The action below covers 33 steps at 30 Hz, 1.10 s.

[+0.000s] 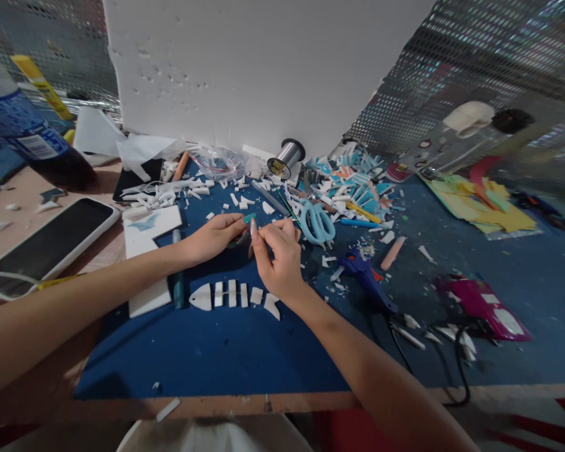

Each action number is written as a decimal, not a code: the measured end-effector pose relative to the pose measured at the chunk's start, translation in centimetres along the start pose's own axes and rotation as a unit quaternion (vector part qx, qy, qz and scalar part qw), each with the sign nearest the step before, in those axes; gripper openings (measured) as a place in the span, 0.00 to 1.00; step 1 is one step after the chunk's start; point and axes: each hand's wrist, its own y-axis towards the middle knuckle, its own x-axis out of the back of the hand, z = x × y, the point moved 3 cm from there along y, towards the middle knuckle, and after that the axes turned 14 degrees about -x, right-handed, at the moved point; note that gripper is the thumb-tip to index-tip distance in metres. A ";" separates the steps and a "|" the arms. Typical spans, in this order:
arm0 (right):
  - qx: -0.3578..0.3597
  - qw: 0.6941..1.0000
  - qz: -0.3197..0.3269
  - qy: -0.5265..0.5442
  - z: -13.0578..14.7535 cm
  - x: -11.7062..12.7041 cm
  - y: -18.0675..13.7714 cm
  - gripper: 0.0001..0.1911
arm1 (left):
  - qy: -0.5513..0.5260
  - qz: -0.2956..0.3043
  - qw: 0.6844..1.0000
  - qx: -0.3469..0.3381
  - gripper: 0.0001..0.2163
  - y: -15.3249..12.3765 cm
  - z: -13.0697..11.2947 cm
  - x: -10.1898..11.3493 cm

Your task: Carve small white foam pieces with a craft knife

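My left hand [214, 237] and my right hand [279, 254] meet over the blue mat [207, 351]. Both are closed in a pinch. The left fingers hold a small teal-tipped tool [245, 223]. What the right fingers pinch is too thin to make out. Just below the hands lies a row of white foam pieces laid out as a fish [235, 295], with a rounded head at the left and a tail at the right. Neither hand touches it.
Light blue scissors [317, 222] and a spool of wire [286, 158] lie beyond the hands among white and blue scraps. A blue glue gun [367, 276] with a cord sits right. A phone [51, 242], a bottle [32, 141] and a white foam board [153, 263] are left.
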 end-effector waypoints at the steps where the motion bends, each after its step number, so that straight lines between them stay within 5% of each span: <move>1: 0.001 1.000 0.000 0.001 0.0 0.0 0.0 0.17 | 0.001 0.000 1.000 0.001 0.14 0.0 0.0 0.0; 20: 0.042 0.992 -0.016 -0.118 -0.1 -0.4 -0.1 0.16 | 0.009 -0.054 0.998 -0.009 0.14 -0.3 -0.5 -0.6; 33: 0.038 0.996 -0.054 -0.067 0.2 0.1 -0.1 0.15 | 0.095 -0.144 0.983 -0.055 0.13 -1.0 -2.2 -0.9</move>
